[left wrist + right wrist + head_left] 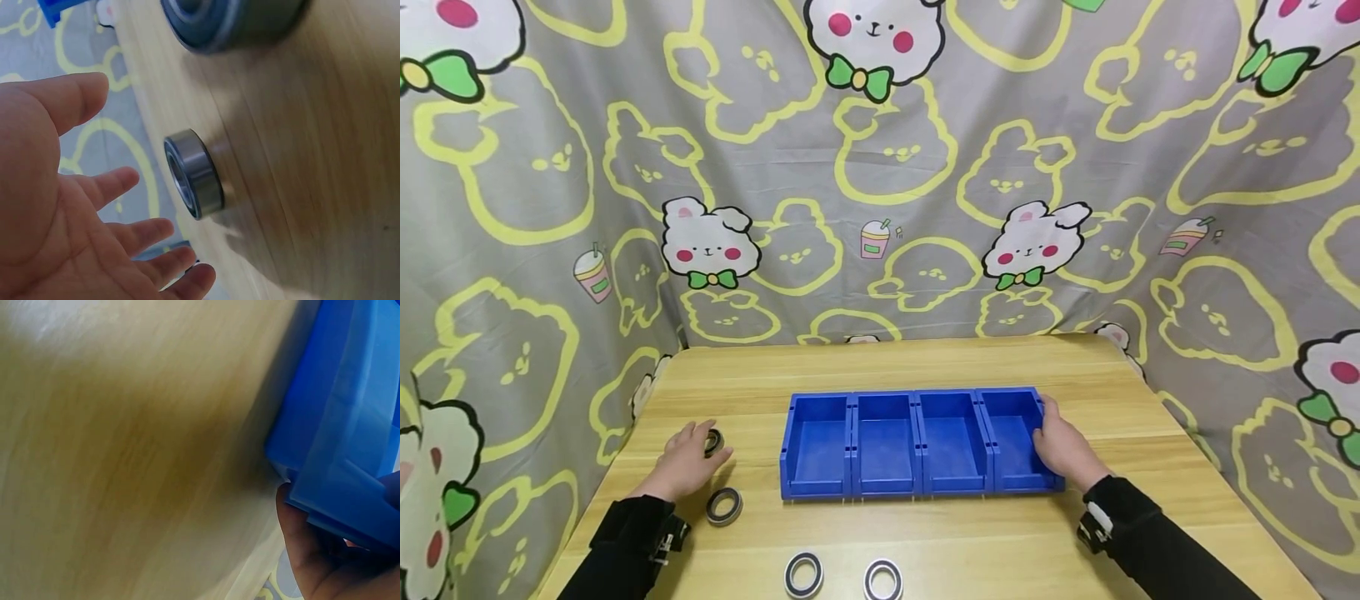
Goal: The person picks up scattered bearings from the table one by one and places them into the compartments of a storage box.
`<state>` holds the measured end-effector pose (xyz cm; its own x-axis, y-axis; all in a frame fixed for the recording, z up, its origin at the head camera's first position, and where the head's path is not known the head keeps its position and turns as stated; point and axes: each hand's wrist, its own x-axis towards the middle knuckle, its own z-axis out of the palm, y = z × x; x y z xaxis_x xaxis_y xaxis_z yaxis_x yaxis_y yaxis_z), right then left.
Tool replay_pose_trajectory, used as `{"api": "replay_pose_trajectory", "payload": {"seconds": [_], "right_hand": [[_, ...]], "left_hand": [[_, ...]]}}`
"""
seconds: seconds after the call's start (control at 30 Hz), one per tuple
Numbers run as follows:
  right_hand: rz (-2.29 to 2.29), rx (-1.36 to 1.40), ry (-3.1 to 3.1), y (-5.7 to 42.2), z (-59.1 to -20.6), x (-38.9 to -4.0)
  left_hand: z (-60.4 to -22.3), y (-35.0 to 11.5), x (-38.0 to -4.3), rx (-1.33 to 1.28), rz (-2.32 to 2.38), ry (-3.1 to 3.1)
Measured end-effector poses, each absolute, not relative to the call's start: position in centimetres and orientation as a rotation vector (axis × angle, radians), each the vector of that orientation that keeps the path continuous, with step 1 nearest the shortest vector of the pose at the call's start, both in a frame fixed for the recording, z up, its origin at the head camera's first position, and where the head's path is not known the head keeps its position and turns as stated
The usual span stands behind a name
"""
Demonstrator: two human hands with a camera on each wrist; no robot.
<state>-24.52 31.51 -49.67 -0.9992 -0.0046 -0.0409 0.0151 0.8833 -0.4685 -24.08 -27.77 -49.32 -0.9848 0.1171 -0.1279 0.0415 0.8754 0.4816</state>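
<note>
My left hand (pixel 677 462) is spread over the left side of the table, beside a ball bearing (pixel 717 442) that its fingers partly hide. In the left wrist view this bearing (pixel 203 178) sits on the wood, just off the extended fingers, and the palm holds nothing. A second bearing (pixel 722 522) lies nearer to me, just below that hand. On the right, my right hand (pixel 1067 450) grips the side wall of the end blue bin (pixel 1018 479), thumb inside. The right wrist view shows a finger (pixel 297 528) curled around the bin's edge.
Several blue bins (pixel 883 485) stand joined in a row across the middle of the wooden table (pixel 970 542). Two more bearings, one left (pixel 789 577) and one right (pixel 870 579), lie at the front. A patterned curtain (pixel 917 275) surrounds the table's back and sides.
</note>
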Motion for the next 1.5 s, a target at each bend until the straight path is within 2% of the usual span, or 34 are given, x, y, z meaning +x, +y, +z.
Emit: {"api": "replay_pose_trajectory", "payload": {"seconds": [0.97,1.5], "right_hand": [[-0.743,0.032,3.026,31.5,-50.0,-24.6],[-0.726,0.031,3.031,31.6,-50.2,-24.6]], "left_hand": [[-50.5,-27.6,-25.6,0.072,0.593,3.043],[-50.2,-26.7,-25.4,0.027,0.703,3.037]]}}
